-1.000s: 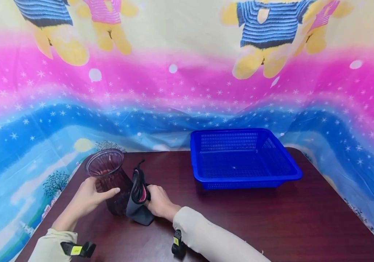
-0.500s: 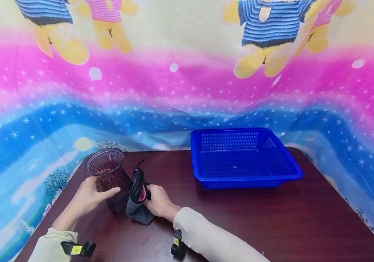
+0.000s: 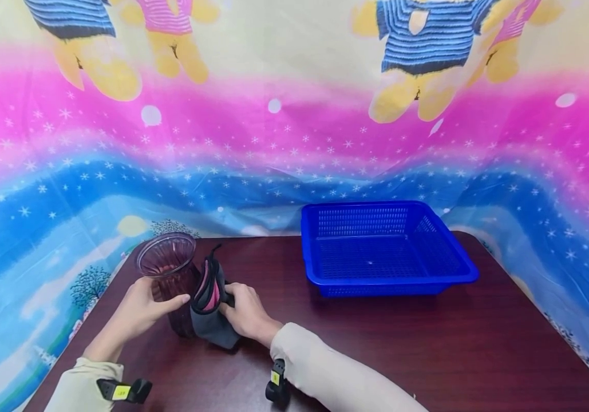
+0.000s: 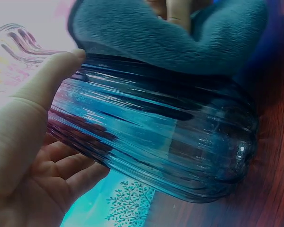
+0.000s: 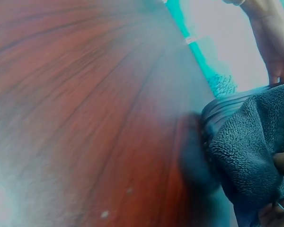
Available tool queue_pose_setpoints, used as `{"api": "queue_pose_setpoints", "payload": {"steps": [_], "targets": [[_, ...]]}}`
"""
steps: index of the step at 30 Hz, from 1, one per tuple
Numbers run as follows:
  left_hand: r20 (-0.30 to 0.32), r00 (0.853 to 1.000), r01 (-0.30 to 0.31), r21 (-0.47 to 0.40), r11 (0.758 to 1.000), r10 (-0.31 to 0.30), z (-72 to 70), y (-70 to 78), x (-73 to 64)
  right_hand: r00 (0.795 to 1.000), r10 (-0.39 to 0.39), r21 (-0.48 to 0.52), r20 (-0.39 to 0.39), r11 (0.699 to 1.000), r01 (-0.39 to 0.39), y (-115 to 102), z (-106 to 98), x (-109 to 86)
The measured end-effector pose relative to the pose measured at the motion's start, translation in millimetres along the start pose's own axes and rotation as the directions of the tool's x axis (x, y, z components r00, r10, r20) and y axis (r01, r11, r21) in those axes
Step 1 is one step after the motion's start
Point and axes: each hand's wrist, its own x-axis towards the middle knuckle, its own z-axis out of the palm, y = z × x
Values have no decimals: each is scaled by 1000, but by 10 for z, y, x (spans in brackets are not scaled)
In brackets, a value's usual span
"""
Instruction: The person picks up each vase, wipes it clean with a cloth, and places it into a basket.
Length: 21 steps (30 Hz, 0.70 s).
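Observation:
A purple-tinted ribbed glass vase (image 3: 172,286) with a flared rim stands at the left of the table. My left hand (image 3: 137,306) grips its side, thumb toward the front and fingers around the far side, as the left wrist view shows on the vase (image 4: 146,132). A grey fuzzy cloth (image 3: 213,329) with dark edging and some pink lies folded against the vase's right side. My right hand (image 3: 246,313) holds this cloth, some fingers sunk into its folds. In the right wrist view the cloth (image 5: 246,146) covers much of the vase's lower side.
A blue perforated plastic basket (image 3: 387,280) stands at the back right of the dark red-brown table (image 3: 402,355). Behind the table hangs a colourful printed curtain (image 3: 253,143). A strapped camera sits on each wrist.
My right hand has shifted a little left and up with the cloth, turning it so more pink shows and its folds press closer to the vase. The left hand and vase stay put.

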Motion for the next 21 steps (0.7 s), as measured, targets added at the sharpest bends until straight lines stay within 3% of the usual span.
{"api": "queue_pose_setpoints", "payload": {"steps": [9, 21], "targets": [[-18, 999, -51, -9, 999, 51, 1, -30, -7, 998, -43, 16, -35, 999, 44, -218, -144, 94], [-26, 998, -55, -16, 998, 55, 6, -60, 2, 995, -85, 12, -42, 996, 86, -402, -275, 182]]}}
